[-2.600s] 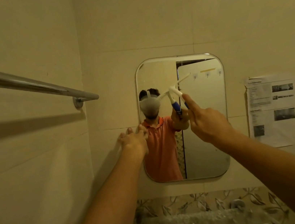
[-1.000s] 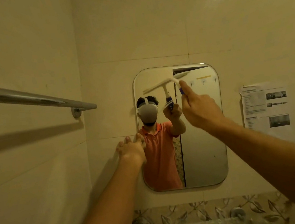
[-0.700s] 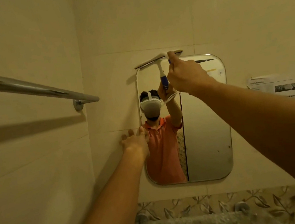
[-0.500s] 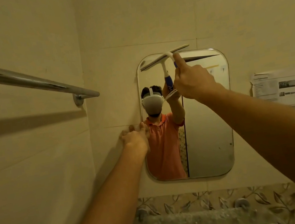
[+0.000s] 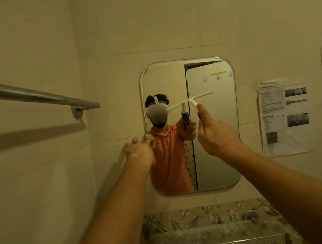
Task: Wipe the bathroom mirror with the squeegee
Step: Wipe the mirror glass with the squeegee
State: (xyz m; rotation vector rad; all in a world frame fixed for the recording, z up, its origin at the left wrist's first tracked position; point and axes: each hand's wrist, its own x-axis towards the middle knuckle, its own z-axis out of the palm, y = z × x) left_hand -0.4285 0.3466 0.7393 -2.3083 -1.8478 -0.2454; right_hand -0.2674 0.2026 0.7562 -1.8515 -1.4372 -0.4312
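A rounded rectangular mirror (image 5: 218,151) hangs on the beige tiled wall ahead. My right hand (image 5: 216,134) grips the blue and white handle of a squeegee (image 5: 194,104). Its white blade lies against the glass about a third of the way down, tilted up to the right. My left hand (image 5: 139,150) rests flat on the wall at the mirror's left edge, fingers spread, holding nothing. The mirror reflects a person in an orange shirt and a white door.
A chrome towel bar (image 5: 28,97) juts out from the left wall at head height. Printed paper sheets (image 5: 283,117) are stuck to the wall right of the mirror. Below runs a leaf-patterned tile band with a glass shelf (image 5: 211,236).
My right hand has drawn the squeegee down from the mirror's top edge to about a third of the way down. My left hand has stayed at the mirror's left edge.
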